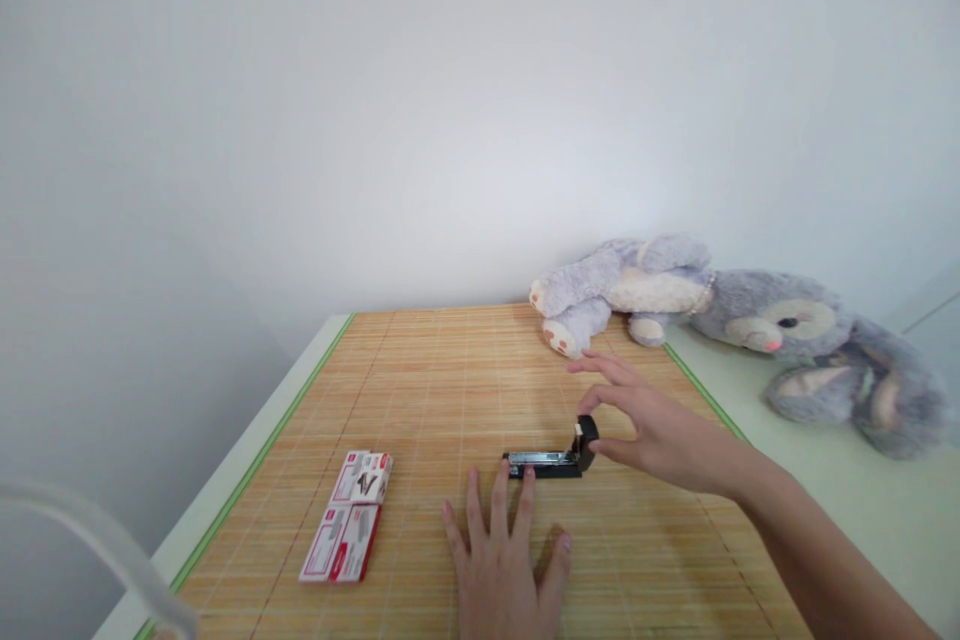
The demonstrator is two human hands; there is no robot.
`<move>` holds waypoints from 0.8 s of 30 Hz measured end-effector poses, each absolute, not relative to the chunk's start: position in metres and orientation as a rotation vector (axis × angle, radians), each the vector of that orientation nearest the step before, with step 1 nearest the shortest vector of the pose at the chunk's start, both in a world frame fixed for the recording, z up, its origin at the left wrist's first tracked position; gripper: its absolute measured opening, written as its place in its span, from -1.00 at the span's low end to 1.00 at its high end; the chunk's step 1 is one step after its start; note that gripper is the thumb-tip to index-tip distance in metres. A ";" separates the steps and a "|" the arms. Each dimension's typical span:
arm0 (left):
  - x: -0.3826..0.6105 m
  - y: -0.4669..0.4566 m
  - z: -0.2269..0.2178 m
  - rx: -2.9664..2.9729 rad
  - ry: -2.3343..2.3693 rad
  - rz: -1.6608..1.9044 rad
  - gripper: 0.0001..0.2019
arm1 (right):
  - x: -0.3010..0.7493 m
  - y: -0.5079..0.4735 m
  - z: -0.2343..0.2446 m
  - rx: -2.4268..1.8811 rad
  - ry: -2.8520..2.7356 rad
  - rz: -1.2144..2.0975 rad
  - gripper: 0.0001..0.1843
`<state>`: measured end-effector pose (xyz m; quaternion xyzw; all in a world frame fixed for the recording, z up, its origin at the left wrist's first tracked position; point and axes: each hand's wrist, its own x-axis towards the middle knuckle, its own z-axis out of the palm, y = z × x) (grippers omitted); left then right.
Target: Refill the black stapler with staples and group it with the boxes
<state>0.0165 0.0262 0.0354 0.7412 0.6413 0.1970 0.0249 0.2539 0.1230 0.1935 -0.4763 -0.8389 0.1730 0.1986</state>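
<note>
The right hand (660, 430) reaches in from the right with its fingers loosely spread and curved; thumb and forefinger are a little apart and close around the raised black end of the stapler (551, 460), touching it at its right end without being fully clamped, while the other fingers fan out toward the far side, clear of anything. The left hand (502, 560) lies palm down on the bamboo mat (450, 370), fingers straight and slightly apart, holding nothing; the tips of its middle fingers reach up to the near edge of the stapler's left half and seem just to touch it, though the contact is too small to be sure. The stapler is near the middle of the mat, a little toward the near side, with its long axis running left to right. Its flat metal track lies open on the mat and points left, and its black hinged end stands tilted up at the right, under the right hand's fingertips. Well to the left on the mat lie the staple boxes (349, 515), red and white, flat and end to end, apart from both hands. At the far right a grey plush rabbit (750, 320) lies on its side, partly on the mat and partly on the pale table (862, 500).
</note>
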 end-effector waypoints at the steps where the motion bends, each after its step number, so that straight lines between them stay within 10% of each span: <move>1: 0.017 0.026 0.035 2.294 1.982 0.616 -0.32 | 0.268 0.121 0.191 -1.365 -2.334 0.479 -0.81; 17: -0.005 0.024 0.032 2.417 1.822 0.748 -0.39 | 0.352 0.096 0.112 -1.592 -2.041 0.701 -0.37; 24: -0.112 0.012 0.050 1.997 2.621 0.881 -0.59 | 0.375 0.056 0.134 -1.676 -1.778 0.823 -0.25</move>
